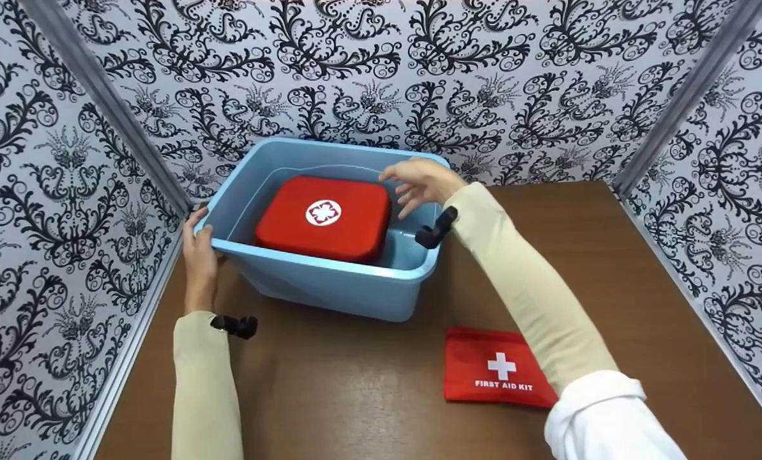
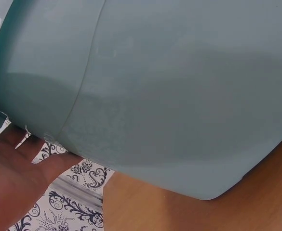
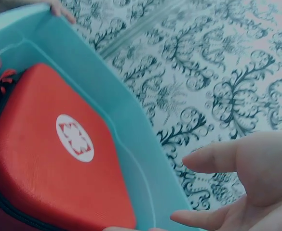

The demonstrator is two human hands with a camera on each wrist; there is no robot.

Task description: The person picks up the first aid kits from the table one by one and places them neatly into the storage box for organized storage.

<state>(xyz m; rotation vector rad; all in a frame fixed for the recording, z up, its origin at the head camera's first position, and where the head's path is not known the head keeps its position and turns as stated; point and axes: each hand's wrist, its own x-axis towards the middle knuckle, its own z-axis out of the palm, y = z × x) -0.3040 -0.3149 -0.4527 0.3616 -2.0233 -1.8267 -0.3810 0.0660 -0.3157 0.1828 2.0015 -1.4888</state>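
A light blue plastic bin (image 1: 329, 287) stands on the table, its outer wall filling most of the left wrist view. Inside it lies a red first aid case (image 1: 355, 233) with a round white emblem and, in the right wrist view, a dark zip along its side. My left hand (image 1: 200, 255) grips the bin's rim at the left front corner, fingers over the edge. Above the bin's right side hovers my right hand (image 1: 422, 181), fingers spread and loosely bent, holding nothing, just beside the red case (image 3: 59, 154).
A flat red first aid kit pouch (image 1: 502, 364) with a white cross lies on the brown table (image 1: 355, 377), partly hidden under the right forearm. Patterned wall panels (image 1: 381, 76) close off the back and both sides, right behind the bin.
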